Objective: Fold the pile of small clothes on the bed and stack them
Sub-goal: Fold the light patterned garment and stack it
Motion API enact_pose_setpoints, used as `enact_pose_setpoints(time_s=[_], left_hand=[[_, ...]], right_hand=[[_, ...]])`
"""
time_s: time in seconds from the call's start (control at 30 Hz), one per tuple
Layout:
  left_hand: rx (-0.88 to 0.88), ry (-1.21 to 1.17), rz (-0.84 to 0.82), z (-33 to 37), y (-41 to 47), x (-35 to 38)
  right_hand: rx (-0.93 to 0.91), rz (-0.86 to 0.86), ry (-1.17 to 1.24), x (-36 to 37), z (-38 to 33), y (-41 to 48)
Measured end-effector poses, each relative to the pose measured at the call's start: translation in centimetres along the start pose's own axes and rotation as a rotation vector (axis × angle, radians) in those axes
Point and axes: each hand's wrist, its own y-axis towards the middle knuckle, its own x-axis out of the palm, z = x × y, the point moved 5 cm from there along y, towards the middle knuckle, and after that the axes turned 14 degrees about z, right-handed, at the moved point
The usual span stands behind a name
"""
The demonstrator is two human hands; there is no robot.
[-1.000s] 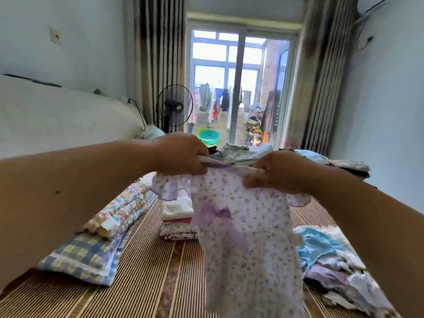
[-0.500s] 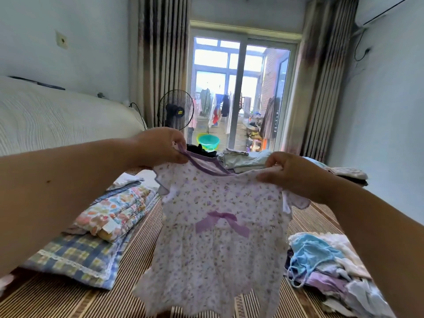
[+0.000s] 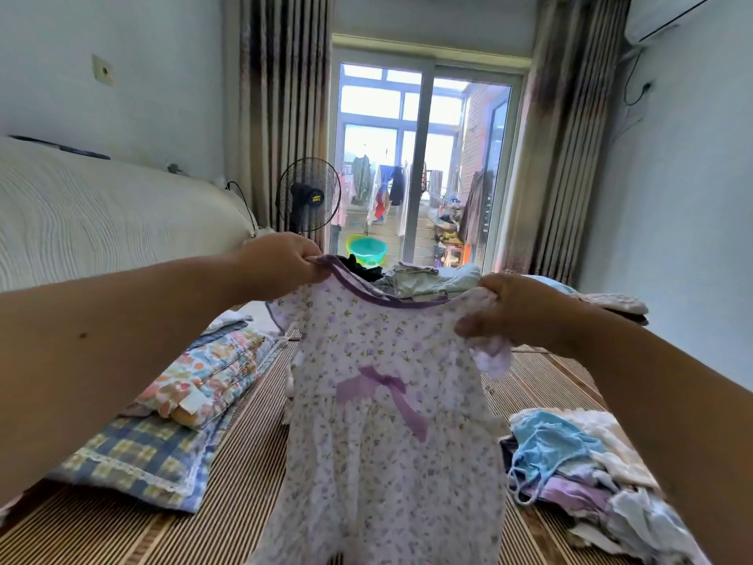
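I hold a small white dress (image 3: 387,442) with purple flowers, a purple neckline and a purple bow up in the air, spread out flat and facing me. My left hand (image 3: 281,263) pinches its left shoulder. My right hand (image 3: 513,307) grips its right shoulder and sleeve. The dress hangs down over the striped bed mat (image 3: 244,475). A loose pile of small clothes (image 3: 578,471), blue, lilac and white, lies on the mat at the lower right. The dress hides whatever lies on the mat right behind it.
Folded floral and checked bedding (image 3: 179,409) lies on the left of the mat by the padded headboard (image 3: 102,214). More folded laundry (image 3: 432,279) sits at the far end of the bed. A standing fan (image 3: 309,195) and a glass balcony door (image 3: 423,165) are beyond.
My hands have moved apart and the bunched dress has opened out flat. The small folded stack seen behind it a second ago is now covered by the dress.
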Motion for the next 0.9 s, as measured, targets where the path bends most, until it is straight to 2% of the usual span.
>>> enact_pose_setpoints(time_s=[0.1,0.2,0.3,0.43,0.5,0.57,0.67,0.73,0.83,0.9], left_hand=[[-0.084,-0.105,0.054,-0.3,0.0,-0.3],[-0.132,-0.152,0.085,-0.7,0.1,-0.7],[-0.141,-0.180,0.107,-0.5,0.1,-1.1],[-0.133,-0.177,0.116,-0.2,-0.1,-1.4],[-0.128,-0.173,0.123,-0.2,0.0,-1.5],[-0.125,-0.176,0.124,-0.1,0.0,-1.5],[-0.117,-0.174,0.120,-0.1,-0.1,-1.5],[-0.111,-0.175,0.105,-0.2,-0.1,-1.4],[-0.119,-0.175,0.091,-0.4,-0.2,-1.4],[-0.126,-0.171,0.079,-0.5,-0.3,-1.4]], right_hand=[[-0.043,0.068,0.071,-0.5,-0.6,-0.6],[0.026,0.096,0.122,-0.9,-0.6,-0.5],[0.068,-0.006,0.054,-0.7,-0.2,-0.5],[0.067,-0.152,-0.188,0.0,0.3,-0.9],[0.096,-0.197,-0.236,0.5,0.7,-1.1],[0.124,-0.194,-0.146,0.8,0.9,-1.3],[0.177,-0.192,0.207,1.7,0.9,-1.5],[0.182,-0.190,0.346,2.2,0.8,-1.7],[0.180,-0.172,0.434,2.5,0.9,-1.3],[0.188,-0.137,0.393,2.3,0.9,-1.2]])
